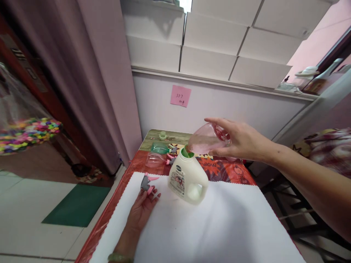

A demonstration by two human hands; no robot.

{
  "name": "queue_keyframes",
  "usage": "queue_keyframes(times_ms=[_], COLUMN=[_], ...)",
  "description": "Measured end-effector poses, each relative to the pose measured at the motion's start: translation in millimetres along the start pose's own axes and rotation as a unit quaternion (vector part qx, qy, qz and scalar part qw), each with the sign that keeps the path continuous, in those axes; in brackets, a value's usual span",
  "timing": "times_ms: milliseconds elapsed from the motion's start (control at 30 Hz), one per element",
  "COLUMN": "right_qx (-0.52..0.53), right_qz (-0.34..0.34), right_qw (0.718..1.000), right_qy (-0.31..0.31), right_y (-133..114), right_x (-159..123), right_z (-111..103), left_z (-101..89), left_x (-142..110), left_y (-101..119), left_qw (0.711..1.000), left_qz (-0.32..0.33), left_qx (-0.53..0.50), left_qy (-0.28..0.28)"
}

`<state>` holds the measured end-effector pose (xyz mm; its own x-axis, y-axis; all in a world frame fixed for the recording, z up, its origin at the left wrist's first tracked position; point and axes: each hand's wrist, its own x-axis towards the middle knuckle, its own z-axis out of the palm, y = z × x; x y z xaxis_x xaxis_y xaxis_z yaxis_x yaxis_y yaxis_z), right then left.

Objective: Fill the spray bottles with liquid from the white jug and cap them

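Observation:
My right hand (233, 137) grips a clear pink bottle (204, 139) tipped on its side, its narrower end toward the green-rimmed mouth of a cream detergent jug (188, 177). The jug stands upright on a white mat (219, 223). My left hand (142, 208), lower left, is closed around a grey and pink trigger spray head (147, 183) held just above the mat. Whether liquid passes between bottle and jug I cannot make out.
Behind the jug lie a green spray bottle (159, 148) and a pink spray bottle (155, 160). A small green cap (162, 135) sits near the table's far edge. A white panel wall carries a pink note (180, 96). Dark stool legs (304, 223) stand at right.

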<state>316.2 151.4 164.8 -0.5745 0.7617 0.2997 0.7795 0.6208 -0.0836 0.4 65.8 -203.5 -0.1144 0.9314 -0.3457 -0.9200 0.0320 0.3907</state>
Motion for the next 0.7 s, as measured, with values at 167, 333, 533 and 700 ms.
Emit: queue_keyframes(times_ms=[167, 333, 533, 700], right_qx=[-0.025, -0.034, -0.038, -0.035], right_qz=[-0.013, -0.017, -0.023, -0.036], right_qw=[0.999, 0.997, 0.996, 0.995], right_qy=[-0.033, -0.064, -0.081, -0.082], right_y=[-0.8, -6.7, -9.4, -6.2], right_x=[21.7, 39.8, 54.3, 59.3], right_z=[-7.9, -15.3, -19.1, -19.0], left_z=[-0.5, -2.6, -2.9, -4.2], left_x=[0.9, 0.9, 1.4, 1.4], left_y=[0.4, 1.7, 2.7, 2.6], left_qw=[1.0, 1.0, 1.0, 1.0], left_qz=[-0.001, -0.007, -0.01, -0.017], left_qx=[0.001, 0.004, 0.002, 0.001], left_qy=[0.0, -0.003, 0.0, -0.011])
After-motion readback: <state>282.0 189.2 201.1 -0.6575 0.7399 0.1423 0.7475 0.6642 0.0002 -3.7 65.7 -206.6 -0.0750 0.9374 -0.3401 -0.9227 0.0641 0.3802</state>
